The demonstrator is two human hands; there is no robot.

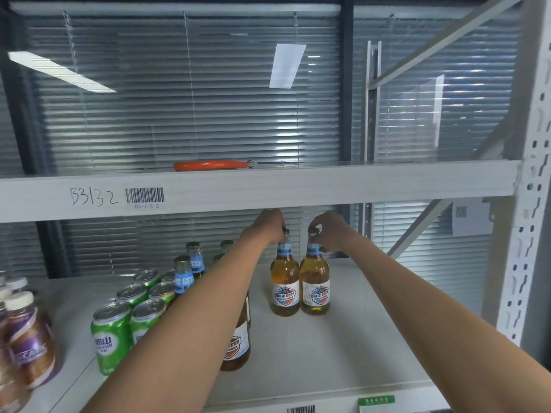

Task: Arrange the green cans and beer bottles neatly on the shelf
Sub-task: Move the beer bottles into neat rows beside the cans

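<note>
Two amber beer bottles stand side by side and touching on the white shelf point(351, 347). My left hand point(269, 223) grips the neck of the left bottle point(284, 289). My right hand point(329, 229) grips the cap and neck of the right bottle point(315, 286). Several green cans point(111, 338) stand in rows at the left. More beer bottles point(184, 278) stand behind and beside the cans. One beer bottle point(237, 345) is partly hidden under my left forearm.
Purple-labelled brown bottles point(28, 338) crowd the far left edge. The upper shelf beam point(268, 186) hangs just above my hands, with an orange-handled tool point(210, 165) lying on it. A perforated grey upright point(527, 234) bounds the right side. Blinds close the back.
</note>
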